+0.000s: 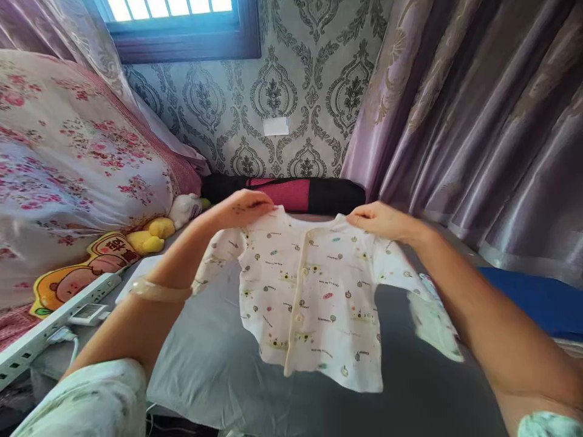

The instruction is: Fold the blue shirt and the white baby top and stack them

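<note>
A small white baby shirt [314,291] with a button front and tiny coloured prints hangs spread out between my hands, its front facing me. My left hand [252,205] pinches the shoulder on the left of the collar. On the other side of the neckline, my right hand [376,218] grips the opposite shoulder between thumb and fingers. Both sleeves droop outward, the left one partly behind my forearm. Below and behind the shirt lies a grey cushion-like surface [200,358]; whether the hem touches it I cannot tell.
A white power strip [59,328] with plugs runs along the left, near plush toys [152,235] and a floral cover [82,158]. A black and pink rolled bag [291,193] lies against the wall. Purple curtains [455,109] hang right, above a blue flat item [523,300].
</note>
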`<state>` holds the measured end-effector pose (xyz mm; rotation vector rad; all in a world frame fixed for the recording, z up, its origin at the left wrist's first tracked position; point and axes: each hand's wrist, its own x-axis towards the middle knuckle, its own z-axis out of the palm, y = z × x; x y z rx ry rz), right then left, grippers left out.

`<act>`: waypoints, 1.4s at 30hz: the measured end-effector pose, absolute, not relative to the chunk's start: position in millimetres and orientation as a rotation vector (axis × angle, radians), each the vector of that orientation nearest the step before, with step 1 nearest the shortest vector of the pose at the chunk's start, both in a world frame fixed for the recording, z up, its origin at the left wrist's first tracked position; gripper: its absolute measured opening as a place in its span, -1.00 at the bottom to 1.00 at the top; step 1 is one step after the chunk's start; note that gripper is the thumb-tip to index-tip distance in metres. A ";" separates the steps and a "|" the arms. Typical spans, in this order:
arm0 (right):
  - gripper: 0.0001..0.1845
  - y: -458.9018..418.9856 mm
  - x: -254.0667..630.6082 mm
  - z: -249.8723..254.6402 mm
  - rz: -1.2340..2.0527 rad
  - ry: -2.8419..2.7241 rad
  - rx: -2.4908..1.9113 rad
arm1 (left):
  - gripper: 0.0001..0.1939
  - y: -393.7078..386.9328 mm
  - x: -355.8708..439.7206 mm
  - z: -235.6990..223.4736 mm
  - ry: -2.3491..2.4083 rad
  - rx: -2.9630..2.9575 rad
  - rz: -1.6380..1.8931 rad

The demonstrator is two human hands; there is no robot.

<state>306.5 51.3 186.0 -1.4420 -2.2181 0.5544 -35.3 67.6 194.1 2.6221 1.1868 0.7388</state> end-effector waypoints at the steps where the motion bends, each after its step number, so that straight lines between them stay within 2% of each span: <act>1: -0.49 64.0 305.8 168.7 0.590 -2.291 -1.496 | -0.62 83.1 -32.0 175.2 1.163 2.636 0.619; 4: -0.58 91.9 302.2 110.8 0.443 -2.447 -1.649 | -0.65 117.6 -17.0 109.4 1.249 2.629 0.344; 7: -0.65 101.8 299.2 59.3 0.260 -2.441 -1.754 | -0.67 127.7 2.1 54.2 1.592 2.557 0.212; 11: -0.64 99.1 298.0 20.1 0.050 -2.444 -1.869 | -0.67 122.3 20.9 17.9 1.877 2.459 0.103; 15: -0.63 100.0 298.5 10.0 -0.082 -2.527 -1.911 | -0.72 124.3 19.7 5.7 1.869 2.536 0.072; 25: -0.61 149.2 297.9 5.6 -0.060 -2.600 -1.950 | -0.65 171.4 1.8 0.8 1.768 2.852 0.025; 30: -0.60 180.4 299.5 4.1 -0.091 -2.639 -1.906 | -0.69 202.9 5.4 4.6 1.744 2.937 -0.045; 38: -0.63 212.6 299.9 4.5 -0.076 -2.603 -1.904 | -0.65 233.7 11.5 -4.7 1.825 2.889 0.035; 42: -0.67 209.9 301.6 3.5 -0.047 -2.482 -1.935 | -0.69 234.7 13.7 -4.5 1.865 2.807 0.013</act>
